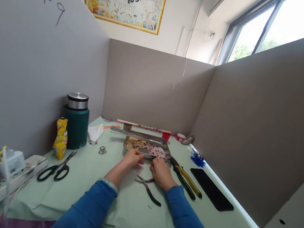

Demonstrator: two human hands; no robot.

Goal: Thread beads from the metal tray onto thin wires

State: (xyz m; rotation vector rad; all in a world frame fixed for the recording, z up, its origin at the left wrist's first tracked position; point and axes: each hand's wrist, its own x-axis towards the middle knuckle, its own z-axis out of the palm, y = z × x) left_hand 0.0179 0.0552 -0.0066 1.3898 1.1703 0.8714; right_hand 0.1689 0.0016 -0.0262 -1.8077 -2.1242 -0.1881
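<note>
Bead tray (164, 144) sits dead ahead of me on the green mat (83, 192), long axis running left-right, near rim just beyond my fingertips. It's a shallow metal pan with gold bits on its left side and red/white beads on its right.

Left hand (132, 159) rests at the tray's near edge, fingers curled loosely toward the right hand; whether it pinches anything I can't tell, too small to see. Right hand (161, 172) is just beside it, also at the near rim, fingers bent inward toward the left; same story, I can't tell what it grips, if anything. The hands are nearly touching, and both are about equally close to the tray: left lines up with the gold side, right with the red/white side.

Small pliers (147, 188) lie on the mat between my forearms, jaws pointing left, handles angled down-right, nearer my right wrist. Yellow-handled pliers (186, 179) lie right of the right hand, running diagonally away from the tray corner. Scissors (57, 169) are well off to the left, near the green thermos (76, 120) and the power strip (3, 182). Black pad (211, 194) sits far right.
</note>
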